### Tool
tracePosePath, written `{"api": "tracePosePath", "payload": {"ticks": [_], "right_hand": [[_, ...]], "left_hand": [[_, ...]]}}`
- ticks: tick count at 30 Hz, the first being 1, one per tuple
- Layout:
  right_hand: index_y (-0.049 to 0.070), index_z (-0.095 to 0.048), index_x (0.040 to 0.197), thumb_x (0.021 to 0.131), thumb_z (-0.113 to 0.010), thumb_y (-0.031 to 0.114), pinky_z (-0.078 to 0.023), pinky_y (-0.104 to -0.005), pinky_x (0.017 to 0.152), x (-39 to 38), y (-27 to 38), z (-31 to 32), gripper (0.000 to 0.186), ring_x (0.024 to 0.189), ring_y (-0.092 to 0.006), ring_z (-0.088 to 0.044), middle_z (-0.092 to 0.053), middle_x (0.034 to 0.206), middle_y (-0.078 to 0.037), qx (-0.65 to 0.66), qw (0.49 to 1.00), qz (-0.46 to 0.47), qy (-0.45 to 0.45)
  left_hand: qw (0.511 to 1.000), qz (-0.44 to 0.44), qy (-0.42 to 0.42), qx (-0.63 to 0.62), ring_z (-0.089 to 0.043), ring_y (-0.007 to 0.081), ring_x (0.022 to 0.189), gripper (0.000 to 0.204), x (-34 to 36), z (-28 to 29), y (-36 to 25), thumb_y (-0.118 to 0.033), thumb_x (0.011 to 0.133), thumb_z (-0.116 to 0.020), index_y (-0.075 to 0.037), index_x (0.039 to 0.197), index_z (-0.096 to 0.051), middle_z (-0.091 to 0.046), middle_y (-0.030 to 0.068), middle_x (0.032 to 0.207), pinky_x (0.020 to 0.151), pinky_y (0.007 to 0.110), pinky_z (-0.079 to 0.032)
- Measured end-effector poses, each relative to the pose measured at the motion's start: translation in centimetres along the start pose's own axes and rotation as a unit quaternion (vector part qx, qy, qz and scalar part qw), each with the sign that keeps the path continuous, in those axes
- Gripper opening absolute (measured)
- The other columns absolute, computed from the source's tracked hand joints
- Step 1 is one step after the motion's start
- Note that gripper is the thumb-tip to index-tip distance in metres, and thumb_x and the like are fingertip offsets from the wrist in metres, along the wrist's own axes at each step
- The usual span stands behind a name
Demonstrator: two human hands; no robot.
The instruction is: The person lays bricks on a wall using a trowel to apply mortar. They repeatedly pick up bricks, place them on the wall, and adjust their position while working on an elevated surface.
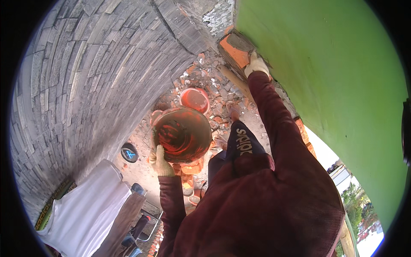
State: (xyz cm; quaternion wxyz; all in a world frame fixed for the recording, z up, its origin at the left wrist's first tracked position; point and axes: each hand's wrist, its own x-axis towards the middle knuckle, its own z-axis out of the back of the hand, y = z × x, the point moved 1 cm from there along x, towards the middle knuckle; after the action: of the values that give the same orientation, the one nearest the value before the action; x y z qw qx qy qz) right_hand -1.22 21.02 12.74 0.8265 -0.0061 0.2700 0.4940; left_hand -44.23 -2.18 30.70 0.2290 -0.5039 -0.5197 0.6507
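Observation:
My left hand (160, 162), in a pale work glove, grips the rim of an orange bucket (184, 132) whose inside is smeared with grey mortar. The bucket is tilted so that its mouth faces up toward me. My right arm stretches far forward along the green wall, and the gloved right hand (257, 65) is closed at the edge of an orange brick (235, 50). Grey wet mortar (239, 42) lies over part of that brick. Whatever sits inside the right fingers, if anything, is too small to make out.
Below stands a second orange tub (195, 99), amid broken brick rubble (214, 81). Stacked bricks (188, 171) are near my legs. A grey stone-clad wall (94, 77) rises left, a green wall (325, 64) right. A black round container (129, 153) and white cloth (92, 205) lie lower left.

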Motion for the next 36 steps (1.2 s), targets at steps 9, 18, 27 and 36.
{"api": "tracePosePath", "payload": {"ticks": [9, 18, 27, 36], "right_hand": [[0.012, -0.056, 0.140, 0.087, -0.070, 0.020, -0.057, -0.0489, 0.084, -30.0, -1.9, 13.2, 0.056, 0.099, -0.0406, -0.068, -0.068, 0.110, -0.018, 0.102, 0.918, 0.381, 0.044], [0.013, -0.043, 0.151, 0.089, -0.070, 0.016, -0.057, -0.0480, 0.087, -38.6, 8.6, 7.3, 0.068, 0.104, -0.0378, -0.068, -0.061, 0.113, -0.018, -0.147, 0.898, 0.410, -0.062], [0.006, -0.046, 0.146, 0.095, -0.055, 0.011, -0.057, -0.0485, 0.085, -47.8, 8.5, 9.2, 0.052, 0.101, -0.0384, -0.069, -0.062, 0.113, -0.021, -0.186, 0.875, 0.446, -0.029], [0.010, -0.044, 0.151, 0.094, -0.056, 0.013, -0.057, -0.0489, 0.087, -48.3, 8.3, 8.9, 0.058, 0.105, -0.0384, -0.069, -0.062, 0.117, -0.023, -0.247, 0.853, 0.458, 0.032]], "left_hand": [[0.982, -0.117, 0.134, -0.056, -0.067, 0.0188, 0.113, 0.035, 2.9, -2.3, -5.6, -0.013, 0.103, -0.063, 0.005, 0.133, -0.064, -0.069, 0.0128, 0.129, 0.100, 0.035, -0.055], [0.954, -0.105, 0.237, -0.148, -0.070, 0.0161, 0.100, 0.028, 0.5, -0.7, -9.1, -0.011, 0.100, -0.067, 0.001, 0.124, -0.070, -0.074, 0.0089, 0.116, 0.091, 0.032, -0.055], [0.958, -0.156, 0.193, -0.146, -0.066, 0.0107, 0.098, 0.034, -3.4, 4.2, -10.6, -0.010, 0.097, -0.072, 0.005, 0.127, -0.067, -0.072, 0.0043, 0.112, 0.091, 0.027, -0.051], [0.962, -0.162, 0.150, -0.162, -0.066, 0.0143, 0.104, 0.029, -4.9, 6.4, -10.1, -0.011, 0.097, -0.072, 0.002, 0.123, -0.069, -0.073, 0.0061, 0.116, 0.096, 0.031, -0.052]]}}
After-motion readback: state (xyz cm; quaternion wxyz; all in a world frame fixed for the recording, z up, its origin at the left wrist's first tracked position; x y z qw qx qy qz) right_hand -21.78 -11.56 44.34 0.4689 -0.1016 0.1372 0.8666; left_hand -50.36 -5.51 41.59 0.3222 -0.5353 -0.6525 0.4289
